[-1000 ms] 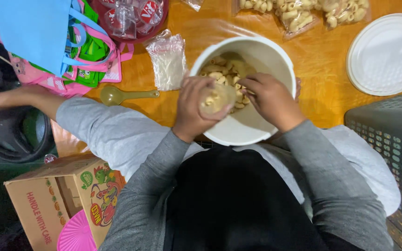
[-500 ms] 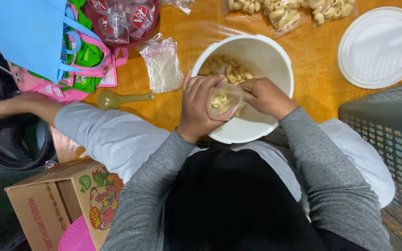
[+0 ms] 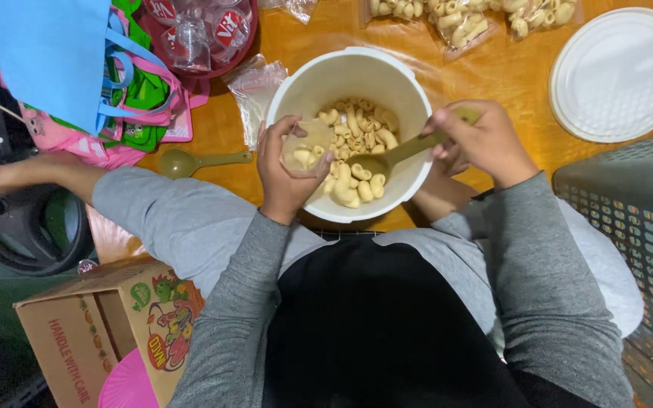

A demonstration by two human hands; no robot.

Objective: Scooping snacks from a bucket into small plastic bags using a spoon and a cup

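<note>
- Head view, against the earlier frames: the right hand (image 3: 478, 143), formerly pressed against the left over the bowl, is now drawn out toward 3 o'clock and is closed around the handle of a tan spoon (image 3: 410, 151), which was not seen in it before. The left hand (image 3: 289, 170) is kept over the bowl's 9 o'clock rim.
- The small clear bag (image 3: 304, 147) is pinched open by the left thumb and fingers; it was held between both hands earlier and is now held by the left alone. A few pale pieces are seen inside it.
- The white bowl (image 3: 357, 72) is placed at the centre of the orange table (image 3: 508, 83), just ahead of the lap. Pale curved crackers (image 3: 353, 136) are heaped in its lower half, and the spoon's scoop is sunk among them at about 6 o'clock.
- Edges and room: a second spoon (image 3: 198, 161) lies at 9 o'clock, apart from the bowl. A stack of empty clear bags (image 3: 255, 87) touches the bowl near 10 o'clock. Filled cracker bags (image 3: 462, 19) lie at 12 o'clock, a white plate (image 3: 621, 72) at 2 o'clock, a grey basket (image 3: 636, 219) at 4 o'clock. Bare table is left between bowl and plate.
</note>
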